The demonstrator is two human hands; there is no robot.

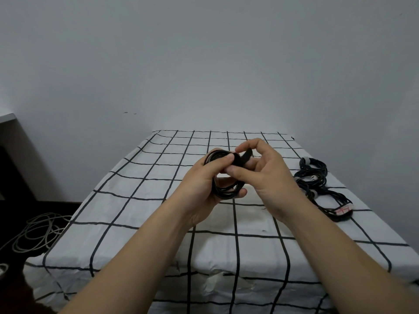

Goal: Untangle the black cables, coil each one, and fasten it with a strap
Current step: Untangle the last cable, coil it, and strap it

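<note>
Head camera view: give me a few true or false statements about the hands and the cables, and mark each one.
1. The left hand holds a coiled black cable. True.
2. The right hand rests flat on the table. False: it is raised and pinches a black strap at the coil.
3. More black cables lie on the right side of the table. True.
4. The tablecloth is plain white. False: it is white with a black grid.

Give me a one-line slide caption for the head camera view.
Left hand holds a coiled cable while the right hand pinches a strap around it, above a checked table.
</note>
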